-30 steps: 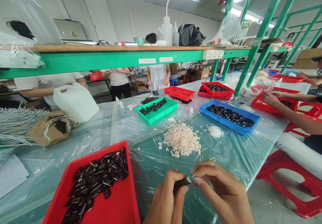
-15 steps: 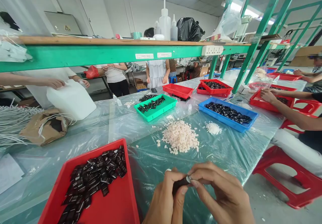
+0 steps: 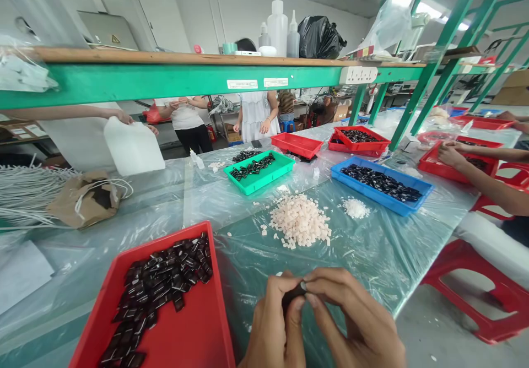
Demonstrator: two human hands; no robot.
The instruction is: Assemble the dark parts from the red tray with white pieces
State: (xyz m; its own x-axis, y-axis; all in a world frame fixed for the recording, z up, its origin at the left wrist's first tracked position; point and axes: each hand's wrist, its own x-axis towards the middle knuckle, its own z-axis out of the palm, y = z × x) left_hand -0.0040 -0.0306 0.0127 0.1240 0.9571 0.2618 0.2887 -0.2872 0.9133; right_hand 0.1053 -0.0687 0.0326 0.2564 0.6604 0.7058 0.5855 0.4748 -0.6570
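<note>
Both my hands meet at the bottom centre, over the plastic-covered table. My left hand (image 3: 275, 324) pinches a small black part (image 3: 291, 295) between thumb and fingers. My right hand (image 3: 355, 321) presses its fingertips against the same part's end; the small white piece seen earlier is hidden under the fingers. To the left lies a red tray (image 3: 194, 335) holding several black parts (image 3: 159, 288). Beyond my hands sits a pile of small pale pieces (image 3: 301, 220).
A green tray (image 3: 270, 180), a blue tray (image 3: 397, 205) and more red trays (image 3: 297, 143) with black parts stand farther back. A green shelf beam (image 3: 173, 81) crosses overhead. Other people work at the right and far side; one holds a white jug (image 3: 132, 147). Red stools (image 3: 475, 280) stand at right.
My fingers have closed tighter around the black part, and the white piece at its tip no longer shows. The view shifted slightly; the person opposite lifted the white jug.
</note>
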